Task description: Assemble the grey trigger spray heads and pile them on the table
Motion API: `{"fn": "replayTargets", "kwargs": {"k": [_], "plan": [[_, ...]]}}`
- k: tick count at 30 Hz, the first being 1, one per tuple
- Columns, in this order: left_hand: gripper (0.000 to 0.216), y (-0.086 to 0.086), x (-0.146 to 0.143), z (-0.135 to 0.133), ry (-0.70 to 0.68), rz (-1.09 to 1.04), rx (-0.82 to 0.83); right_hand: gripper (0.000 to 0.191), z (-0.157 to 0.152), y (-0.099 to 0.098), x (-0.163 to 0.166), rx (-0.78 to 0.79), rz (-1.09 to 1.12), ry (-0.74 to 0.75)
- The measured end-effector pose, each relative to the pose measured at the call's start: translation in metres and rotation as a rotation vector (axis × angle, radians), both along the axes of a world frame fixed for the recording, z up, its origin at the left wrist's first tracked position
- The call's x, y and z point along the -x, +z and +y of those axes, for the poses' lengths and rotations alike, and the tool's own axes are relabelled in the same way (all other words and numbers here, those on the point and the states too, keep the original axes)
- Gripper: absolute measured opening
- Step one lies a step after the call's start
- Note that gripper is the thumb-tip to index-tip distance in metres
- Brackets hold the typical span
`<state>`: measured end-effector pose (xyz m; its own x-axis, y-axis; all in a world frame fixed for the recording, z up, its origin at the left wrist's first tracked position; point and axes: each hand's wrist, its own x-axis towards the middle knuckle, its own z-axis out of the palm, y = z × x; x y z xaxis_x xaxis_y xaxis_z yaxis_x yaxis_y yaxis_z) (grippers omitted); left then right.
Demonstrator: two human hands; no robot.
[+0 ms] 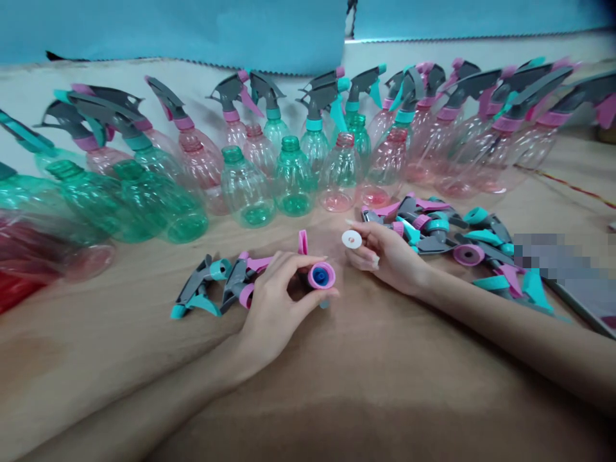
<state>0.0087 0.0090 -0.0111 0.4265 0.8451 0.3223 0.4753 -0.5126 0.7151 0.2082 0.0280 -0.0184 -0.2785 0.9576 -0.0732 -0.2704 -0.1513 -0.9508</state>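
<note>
My left hand [279, 301] is closed round a grey spray head with a pink screw collar [321, 276], the collar's open end turned up toward me. My right hand [385, 256] pinches a small white ring-shaped washer [351, 239] between thumb and fingertips, a short way right of the collar and not touching it. Both forearms rest on the brown table [337, 385].
Two loose spray heads [212, 285] lie left of my left hand. A pile of pink and teal spray heads [457, 244] lies to the right. Several green and pink bottles [250, 192], some capped with sprayers, stand along the back. A blurred flat object [568, 263] lies far right.
</note>
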Motion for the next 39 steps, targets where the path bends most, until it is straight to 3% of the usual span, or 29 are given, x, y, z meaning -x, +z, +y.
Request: {"fn": "replayTargets", "kwargs": {"k": [9,14,18,19,21,24,27,39], "plan": [[0.026,0.003,-0.001,0.001,0.006,0.009,-0.004,0.040,0.003,0.001,-0.003,0.024,0.070,0.062],[0.027,0.002,-0.001,0.000,0.000,0.014,-0.003,0.039,0.004,0.001,-0.003,-0.014,-0.010,0.064],[0.027,0.001,0.000,0.000,-0.003,0.010,-0.008,0.039,-0.005,0.016,-0.004,-0.067,-0.139,0.084],[0.026,0.000,0.000,0.000,-0.007,0.007,-0.007,0.039,-0.009,0.023,-0.004,-0.100,-0.196,0.089],[0.026,0.000,0.000,0.000,-0.015,0.005,-0.009,0.020,-0.020,0.036,-0.003,-0.187,-0.335,0.080],[0.024,0.001,0.000,0.000,-0.018,0.015,-0.022,0.013,-0.035,0.050,0.000,-0.619,-0.853,0.104],[0.025,0.002,0.000,-0.001,-0.017,0.011,-0.025,0.018,-0.041,0.050,0.002,-0.875,-1.105,0.089],[0.026,0.001,0.001,-0.002,-0.059,0.018,-0.063,0.012,-0.038,0.039,0.003,-0.926,-1.226,0.019]]}}
